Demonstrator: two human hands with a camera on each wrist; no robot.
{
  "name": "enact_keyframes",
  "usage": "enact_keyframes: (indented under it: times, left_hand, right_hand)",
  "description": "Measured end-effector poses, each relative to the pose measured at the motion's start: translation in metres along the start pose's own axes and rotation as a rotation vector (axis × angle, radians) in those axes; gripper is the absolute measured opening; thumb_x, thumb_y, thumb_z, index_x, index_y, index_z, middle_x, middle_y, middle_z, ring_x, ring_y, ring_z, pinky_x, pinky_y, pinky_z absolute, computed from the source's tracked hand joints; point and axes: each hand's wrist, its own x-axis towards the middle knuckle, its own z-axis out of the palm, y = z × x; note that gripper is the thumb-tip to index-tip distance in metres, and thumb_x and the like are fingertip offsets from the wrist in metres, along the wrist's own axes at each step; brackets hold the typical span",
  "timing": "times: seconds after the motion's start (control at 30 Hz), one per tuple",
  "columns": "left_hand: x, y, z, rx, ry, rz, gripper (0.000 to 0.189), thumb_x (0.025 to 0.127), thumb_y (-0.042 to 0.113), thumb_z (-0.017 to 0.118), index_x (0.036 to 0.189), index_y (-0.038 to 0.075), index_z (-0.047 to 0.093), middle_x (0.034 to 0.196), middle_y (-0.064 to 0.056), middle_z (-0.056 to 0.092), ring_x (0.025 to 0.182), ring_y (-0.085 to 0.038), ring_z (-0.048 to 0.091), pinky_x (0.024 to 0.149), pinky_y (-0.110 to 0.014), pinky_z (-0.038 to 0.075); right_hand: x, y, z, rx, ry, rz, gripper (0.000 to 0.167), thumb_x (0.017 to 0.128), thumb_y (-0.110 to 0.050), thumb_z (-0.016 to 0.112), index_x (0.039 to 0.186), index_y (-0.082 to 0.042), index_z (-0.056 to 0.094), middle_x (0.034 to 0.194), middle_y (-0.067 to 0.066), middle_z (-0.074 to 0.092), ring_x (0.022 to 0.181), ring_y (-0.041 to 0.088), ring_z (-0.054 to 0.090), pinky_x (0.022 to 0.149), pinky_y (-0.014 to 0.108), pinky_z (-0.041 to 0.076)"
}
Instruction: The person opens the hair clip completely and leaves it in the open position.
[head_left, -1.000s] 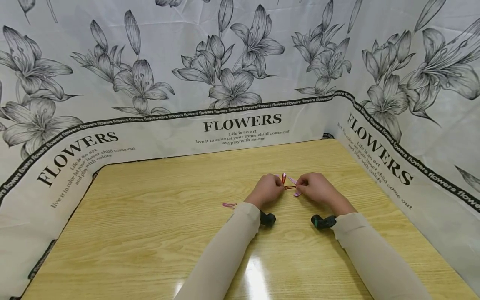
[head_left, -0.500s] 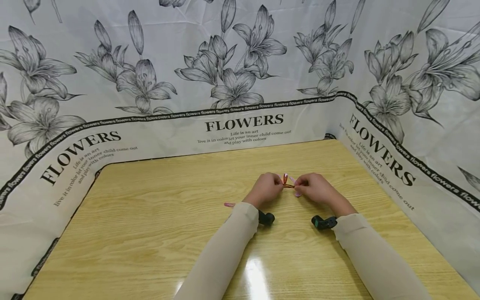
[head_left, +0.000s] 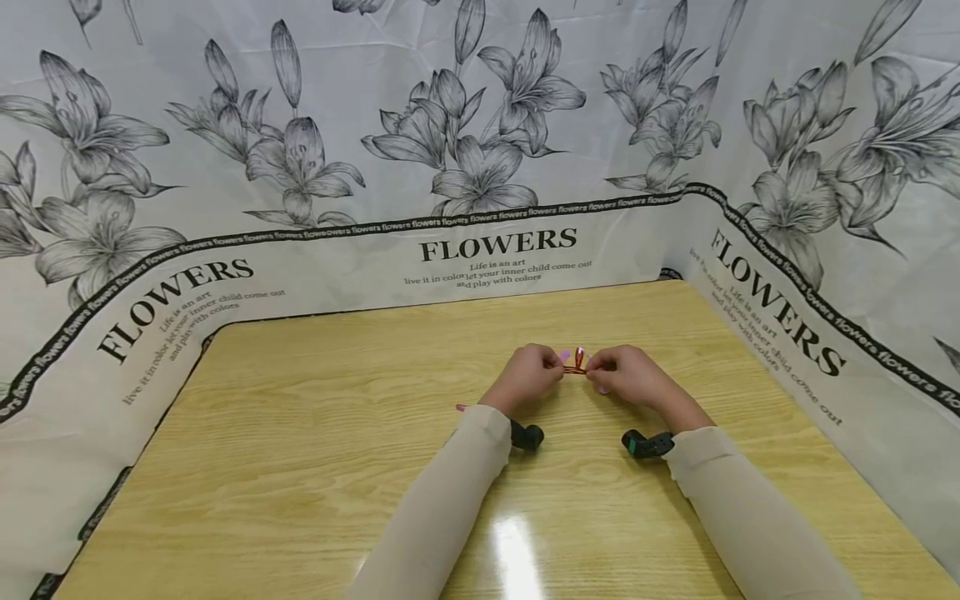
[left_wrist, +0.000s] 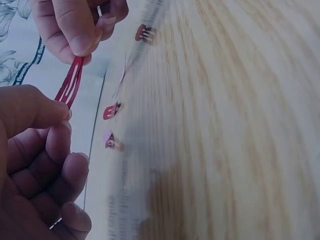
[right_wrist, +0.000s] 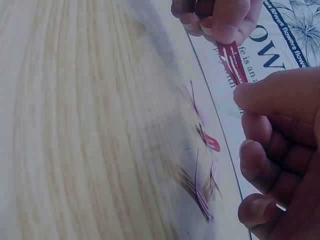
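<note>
Between both hands is a red snap hair clip (head_left: 574,370), pinched at its two ends. My left hand (head_left: 527,377) grips one end with thumb and finger; my right hand (head_left: 632,377) pinches the other. In the left wrist view the slotted hair clip (left_wrist: 70,86) spans the gap between the fingertips, held above the table. From the right wrist view, the same hair clip (right_wrist: 232,62) appears with its bright slots. Just behind lie another red clip (right_wrist: 212,141) and a pink clip (right_wrist: 198,106), partly hidden by the hands in the head view.
More pink clips (right_wrist: 202,197) lie on the wooden table (head_left: 337,458). One pink clip (head_left: 461,407) shows beside the left forearm. A flower-printed cloth (head_left: 495,192) stands around the table's back and sides. Dark wrist cameras sit under both cuffs.
The head view has shifted slightly. Both hands still hold the red hair clip, and the gap between them has narrowed a little.
</note>
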Motion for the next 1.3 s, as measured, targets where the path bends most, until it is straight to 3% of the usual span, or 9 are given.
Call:
enact_keyframes:
  times: [0.3,0.57,0.87,1.1,1.3]
  left_hand:
    - [-0.004,-0.005,-0.007,-0.03,0.01,0.008,0.015,0.094,0.023,0.063,0.089,0.013,0.072,0.077,0.004,0.063,0.064,-0.008,0.051,0.059,-0.02,0.043]
    - [-0.01,-0.009,-0.014,-0.063,0.007,-0.004,0.013,0.093,0.021,0.065,0.091,0.011,0.072,0.08,0.003,0.065,0.064,-0.008,0.051,0.057,-0.02,0.043]
    - [-0.02,-0.013,-0.025,-0.043,0.028,0.016,0.013,0.094,0.022,0.065,0.091,0.012,0.072,0.083,0.003,0.066,0.07,-0.008,0.052,0.062,-0.019,0.044]
    - [-0.023,-0.023,-0.032,-0.035,0.038,0.016,0.017,0.095,0.024,0.063,0.095,0.011,0.074,0.086,0.004,0.068,0.072,-0.008,0.054,0.065,-0.02,0.045]
    - [-0.027,-0.03,-0.038,-0.042,0.048,-0.004,0.016,0.094,0.026,0.064,0.094,0.013,0.074,0.086,0.004,0.068,0.072,-0.009,0.055,0.065,-0.021,0.046]
  right_hand:
    - [0.003,-0.003,0.003,0.06,0.012,0.043,0.024,0.097,-0.024,0.059,0.105,-0.004,0.068,0.099,0.014,0.066,0.074,0.018,0.061,0.065,0.031,0.051]
    - [0.006,-0.009,0.005,0.096,0.009,0.025,0.026,0.096,-0.027,0.06,0.107,-0.004,0.068,0.095,0.015,0.064,0.066,0.019,0.052,0.058,0.031,0.046]
    - [0.014,-0.014,0.011,0.092,0.003,-0.013,0.027,0.097,-0.028,0.06,0.108,-0.005,0.069,0.1,0.013,0.063,0.07,0.019,0.05,0.058,0.031,0.045]
    - [0.019,-0.021,0.019,0.113,0.017,-0.048,0.024,0.097,-0.025,0.06,0.109,-0.007,0.07,0.112,0.012,0.065,0.087,0.02,0.054,0.072,0.03,0.046]
    - [0.022,-0.027,0.024,0.144,0.002,-0.047,0.027,0.097,-0.025,0.059,0.111,-0.003,0.069,0.105,0.011,0.066,0.083,0.022,0.053,0.071,0.031,0.046]
